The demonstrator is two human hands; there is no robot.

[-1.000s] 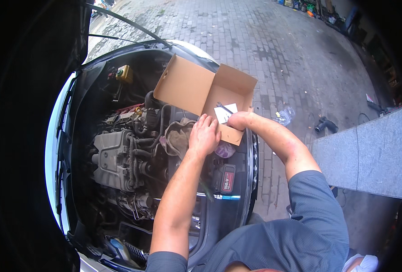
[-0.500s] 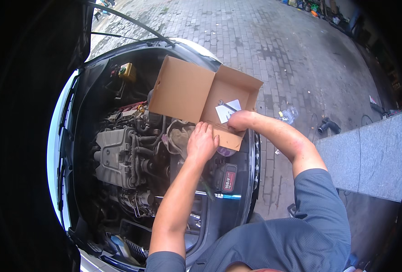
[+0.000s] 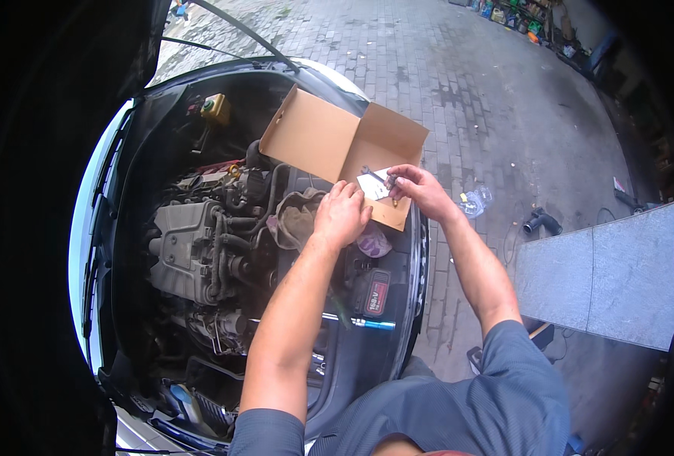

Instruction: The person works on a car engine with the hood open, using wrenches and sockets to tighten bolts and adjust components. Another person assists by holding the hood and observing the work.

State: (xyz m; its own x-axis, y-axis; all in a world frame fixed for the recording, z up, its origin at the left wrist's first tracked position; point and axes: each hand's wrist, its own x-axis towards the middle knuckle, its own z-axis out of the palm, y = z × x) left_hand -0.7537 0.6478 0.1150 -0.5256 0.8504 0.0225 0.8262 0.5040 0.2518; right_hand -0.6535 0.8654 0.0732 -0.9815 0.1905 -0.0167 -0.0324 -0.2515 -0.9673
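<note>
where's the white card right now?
In the head view, slightly right of centre and above the middle, the white card lies inside the open cardboard box, just left of the right hand's fingers.

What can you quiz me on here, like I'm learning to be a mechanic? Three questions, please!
1. True or false: the cardboard box has its lid open.

2. Which of these lies inside the box?
A) the battery pack
B) the white paper
C) the engine cover

3. Fill in the side: the hand resting on the edge of the box is the person's ____ one.

Key: 1. True. 2. B. 3. Left; the left hand rests there.
</note>
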